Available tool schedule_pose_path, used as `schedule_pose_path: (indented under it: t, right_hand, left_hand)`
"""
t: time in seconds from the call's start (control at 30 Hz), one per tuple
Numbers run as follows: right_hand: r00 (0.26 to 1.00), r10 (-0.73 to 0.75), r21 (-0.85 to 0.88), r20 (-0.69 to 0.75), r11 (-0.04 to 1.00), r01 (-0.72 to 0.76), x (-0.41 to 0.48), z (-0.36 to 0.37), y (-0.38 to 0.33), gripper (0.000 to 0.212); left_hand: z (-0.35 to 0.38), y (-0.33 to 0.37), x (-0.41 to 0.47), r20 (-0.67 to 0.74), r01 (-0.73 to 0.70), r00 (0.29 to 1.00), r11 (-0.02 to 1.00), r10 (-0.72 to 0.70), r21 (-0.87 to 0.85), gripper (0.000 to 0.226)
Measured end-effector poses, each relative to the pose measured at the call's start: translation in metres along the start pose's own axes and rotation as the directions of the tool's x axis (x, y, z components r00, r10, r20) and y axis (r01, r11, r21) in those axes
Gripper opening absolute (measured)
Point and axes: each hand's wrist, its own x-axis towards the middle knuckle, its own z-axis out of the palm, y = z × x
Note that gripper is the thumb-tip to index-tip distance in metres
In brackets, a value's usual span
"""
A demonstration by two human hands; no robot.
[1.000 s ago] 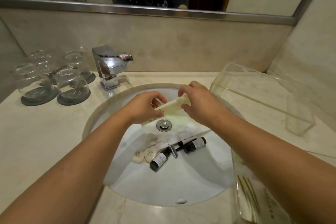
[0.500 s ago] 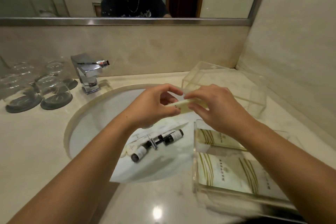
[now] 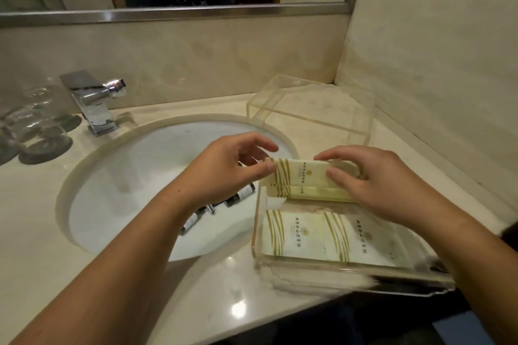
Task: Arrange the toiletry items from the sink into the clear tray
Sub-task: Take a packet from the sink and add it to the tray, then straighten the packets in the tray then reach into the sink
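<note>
Packet [image 3: 301, 173] of toiletries, cream with green stripes, is pinched at each end between the left hand [image 3: 232, 168] and right hand [image 3: 372, 179], thumbs and fingertips closed on it above the far end of the clear tray [image 3: 256, 235]. It stands on its long edge against another packet already in place; two more lie flat at the near end. To land it well, it should probably go down level, snug beside its neighbour, the fingers letting go only once it rests on the tray floor. Small dark bottles [image 3: 238, 196] wait in the sink [image 3: 134, 165] to the left, partly hidden by the left arm. A clear box [image 3: 311, 109] stands farther back on the surface [image 3: 36, 232].
</note>
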Motion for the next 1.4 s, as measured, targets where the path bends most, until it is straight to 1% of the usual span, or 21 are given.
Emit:
schedule_pose_path:
  t: [0.13,0.27,0.37,0.47,0.67,0.77,0.87,0.93,1.03,1.17,1.3,1.4]
  right_hand:
    - [0.999,0.034,0.008,0.037,0.999,-0.035,-0.008,-0.004,0.008,0.025]
    - [0.996,0.047,-0.001,0.082,0.999,-0.047,-0.016,-0.007,0.016,0.023]
    - [0.996,0.029,-0.005,0.085,1.0,-0.029,-0.02,-0.005,0.018,0.022]
    - [0.996,0.013,-0.037,0.087,0.999,-0.01,-0.02,0.001,0.02,0.021]
    - [0.997,0.031,-0.073,0.074,0.997,-0.026,-0.022,0.004,0.017,0.021]
    - [0.998,0.014,-0.105,0.055,0.994,-0.008,-0.025,0.004,0.017,0.022]
    - [0.999,0.036,-0.116,0.032,0.993,-0.032,-0.028,-0.002,0.018,0.022]
    - [0.998,0.044,-0.129,0.042,0.991,-0.038,-0.029,-0.004,0.02,0.021]
    - [0.997,0.036,-0.135,0.073,0.99,-0.026,-0.029,-0.001,0.021,0.022]
    - [0.996,0.035,-0.139,0.083,0.99,-0.023,-0.027,-0.001,0.02,0.022]
    - [0.993,0.038,-0.148,0.112,0.989,-0.021,-0.026,-0.002,0.017,0.021]
    - [0.992,0.051,-0.162,0.118,0.986,-0.031,-0.026,-0.002,0.017,0.023]
  left_hand:
    - [0.014,0.004,0.001,-0.016,0.0,1.0,1.0,0.0,0.026,0.02]
    - [0.022,0.007,-0.001,0.048,-0.027,0.999,0.993,0.021,0.112,0.016]
    - [0.024,0.004,-0.002,0.083,-0.055,0.996,0.981,0.04,0.187,0.012]
    - [0.023,0.003,-0.003,0.077,-0.08,0.995,0.96,0.062,0.269,0.012]
    - [0.022,-0.001,-0.004,0.09,-0.135,0.99,0.921,0.11,0.366,0.013]
    - [0.022,-0.005,-0.004,0.074,-0.145,0.989,0.897,0.126,0.417,0.016]
    - [0.021,-0.007,-0.005,0.069,-0.152,0.988,0.892,0.135,0.425,0.022]
    - [0.022,-0.006,-0.005,0.083,-0.162,0.987,0.892,0.139,0.421,0.025]
    - [0.024,-0.004,-0.006,0.118,-0.165,0.985,0.883,0.126,0.44,0.023]
    - [0.023,-0.002,-0.007,0.126,-0.164,0.985,0.868,0.118,0.468,0.023]
    - [0.024,-0.001,-0.007,0.148,-0.149,0.985,0.879,0.091,0.452,0.027]
    - [0.024,0.0,-0.007,0.167,-0.151,0.982,0.886,0.085,0.439,0.026]
